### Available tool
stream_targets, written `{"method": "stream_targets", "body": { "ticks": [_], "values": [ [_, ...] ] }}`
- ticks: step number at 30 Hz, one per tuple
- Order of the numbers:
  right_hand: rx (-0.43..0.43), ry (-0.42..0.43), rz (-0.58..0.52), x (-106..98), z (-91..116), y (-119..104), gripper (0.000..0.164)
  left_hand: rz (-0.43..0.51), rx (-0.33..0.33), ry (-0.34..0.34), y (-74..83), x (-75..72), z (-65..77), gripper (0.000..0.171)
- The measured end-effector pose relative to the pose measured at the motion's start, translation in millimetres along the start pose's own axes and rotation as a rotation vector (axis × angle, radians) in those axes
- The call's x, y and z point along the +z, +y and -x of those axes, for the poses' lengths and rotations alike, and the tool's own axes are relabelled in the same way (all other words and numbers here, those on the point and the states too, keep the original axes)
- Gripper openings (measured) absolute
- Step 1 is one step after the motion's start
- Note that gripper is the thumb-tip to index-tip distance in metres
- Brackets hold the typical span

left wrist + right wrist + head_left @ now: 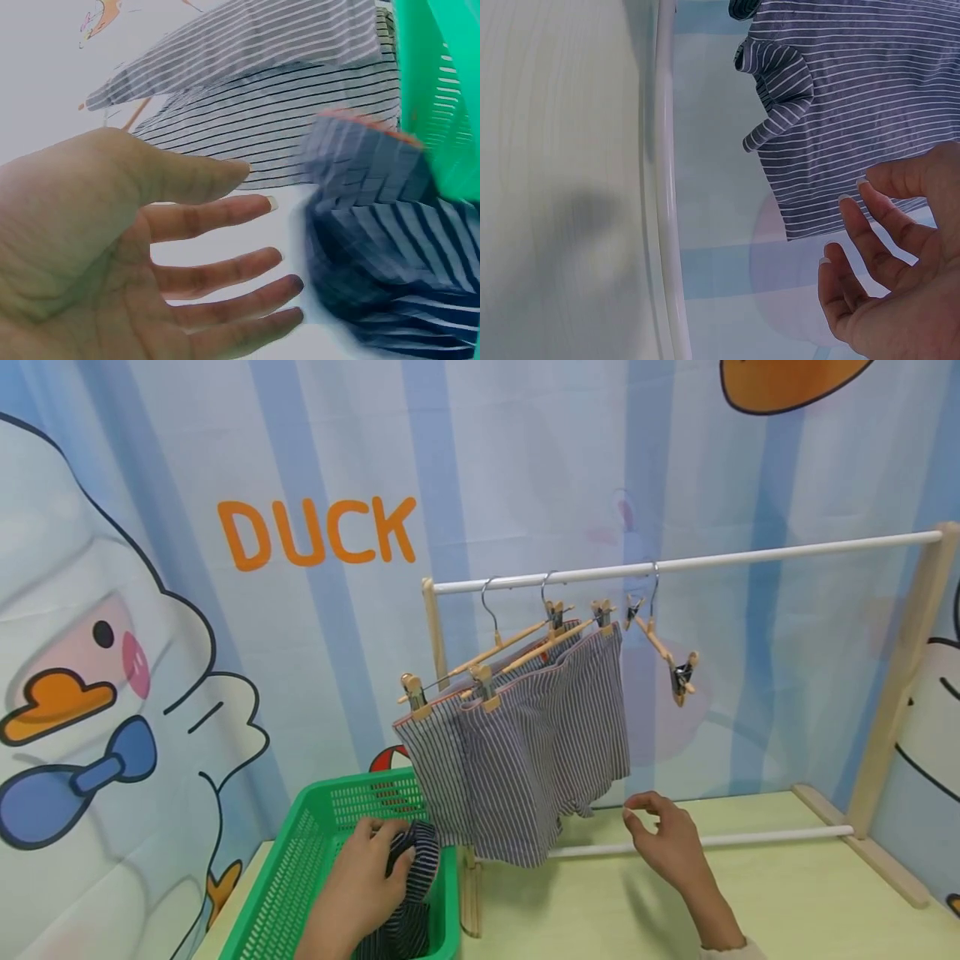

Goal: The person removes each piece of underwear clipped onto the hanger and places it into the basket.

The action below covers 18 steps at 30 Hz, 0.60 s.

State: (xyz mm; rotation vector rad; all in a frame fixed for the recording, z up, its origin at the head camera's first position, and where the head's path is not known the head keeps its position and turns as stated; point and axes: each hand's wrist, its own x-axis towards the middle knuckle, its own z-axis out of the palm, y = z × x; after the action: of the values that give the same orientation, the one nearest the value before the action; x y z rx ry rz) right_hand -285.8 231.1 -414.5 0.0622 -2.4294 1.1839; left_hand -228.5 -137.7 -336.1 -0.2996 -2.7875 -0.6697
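My left hand [366,877] is over the green basket [300,827], beside a crumpled dark striped garment [420,868]. In the left wrist view its fingers are spread and fairly straight, apart from the garment [382,247], which is blurred and shows an orange edge. Two pairs of striped shorts [517,760] hang from clip hangers, the front one held by wooden clips [483,687] at its waistband. To the right of their lower hem, my right hand [667,843] is raised with loosely bent fingers and nothing in it; thumb and index tips come close together.
A rack with a white rail [750,556] and wooden posts [900,685] stands on the pale yellow table [720,910]. A bare clip hanger [660,647] hangs right of the shorts. A lower white bar [780,836] runs near the tabletop. Behind is a duck-printed curtain [525,460].
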Motion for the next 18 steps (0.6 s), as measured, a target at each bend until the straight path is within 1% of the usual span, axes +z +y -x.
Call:
{"method": "stream_targets", "body": {
  "ticks": [7, 10, 11, 13, 18],
  "values": [
    [-0.003, -0.001, -0.005, -0.2, 0.8, 1.6, 0.021, -0.028, 0.005, -0.026, 3.5, 2.7, -1.3, 0.029],
    [-0.002, -0.002, -0.001, -1.5, 0.2, 1.4, 0.021, -0.033, 0.018, -0.055, 4.8, 3.2, -2.6, 0.029],
    [0.0, -0.002, -0.003, -2.2, -0.1, 0.9, 0.021, -0.031, 0.026, -0.079, 4.6, 3.4, -3.3, 0.03],
    [0.002, -0.004, -0.005, -3.8, -0.7, 0.1, 0.021, -0.018, 0.031, -0.155, 4.2, 3.2, -4.1, 0.032],
    [-0.01, 0.004, -0.017, -6.6, -1.7, -0.8, 0.021, 0.052, 0.031, -0.415, -2.0, 9.7, -6.9, 0.038]
  ]
}}
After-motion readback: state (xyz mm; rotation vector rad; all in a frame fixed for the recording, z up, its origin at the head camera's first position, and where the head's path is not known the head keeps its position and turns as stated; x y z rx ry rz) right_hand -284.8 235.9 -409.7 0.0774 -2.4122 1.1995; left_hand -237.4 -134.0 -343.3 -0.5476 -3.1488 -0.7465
